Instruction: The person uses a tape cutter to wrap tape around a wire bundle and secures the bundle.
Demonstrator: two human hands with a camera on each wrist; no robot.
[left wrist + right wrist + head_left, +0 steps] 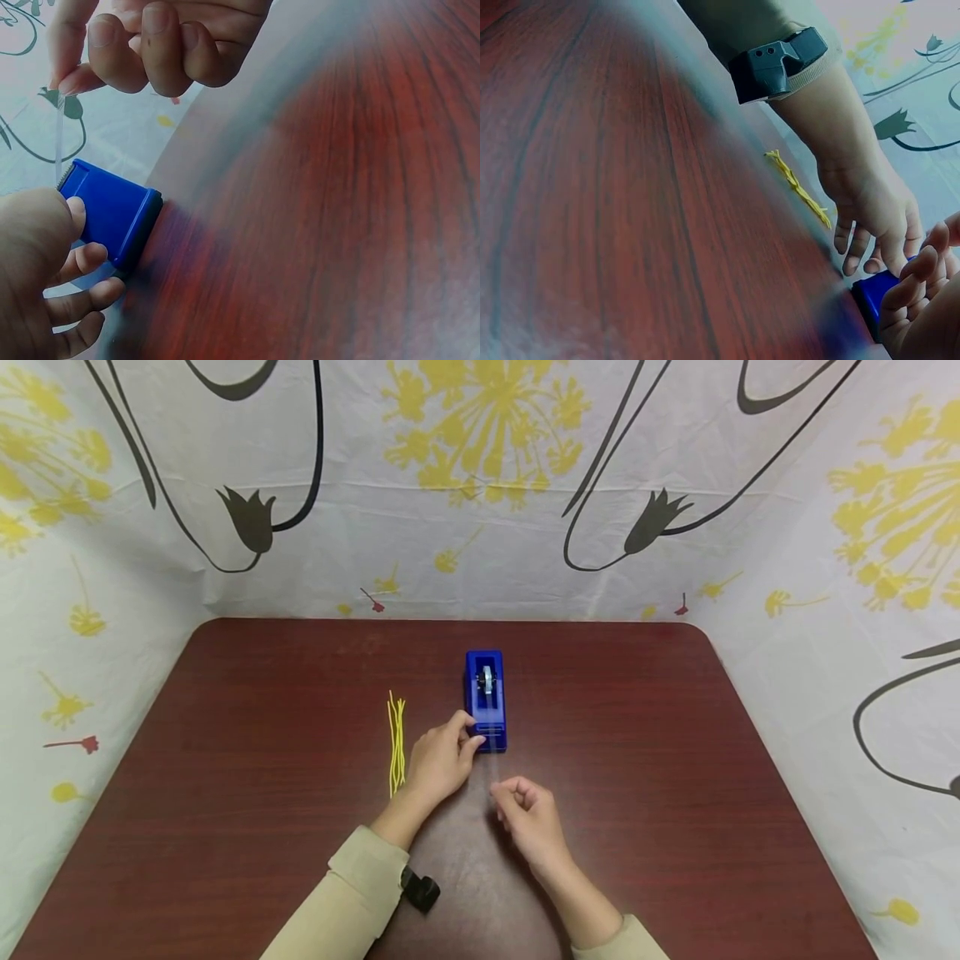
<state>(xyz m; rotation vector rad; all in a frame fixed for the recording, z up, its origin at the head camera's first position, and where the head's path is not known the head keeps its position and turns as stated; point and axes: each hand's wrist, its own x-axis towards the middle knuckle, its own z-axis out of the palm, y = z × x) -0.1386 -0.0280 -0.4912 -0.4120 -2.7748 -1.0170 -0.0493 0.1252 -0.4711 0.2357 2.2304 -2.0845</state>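
A blue tape dispenser [491,715] stands on the table with a small roll of clear tape [487,682] in its well. My left hand [437,762] holds the dispenser by the left side of its front end, thumb near the toothed cutting edge. Between the thumb and forefinger of my right hand [534,823] is the free end of a clear tape strip [59,135]. The strip runs taut from the cutter toward me. In the right wrist view, my right fingers hide part of the dispenser [876,289].
A bundle of yellow strings [397,743] lies left of the dispenser, close to my left wrist. Dark red wood-grain table [645,735] surrounds my hands. White patterned cloth [480,560] hangs behind it and along the sides. A black wrist camera [422,891] sits at my left sleeve.
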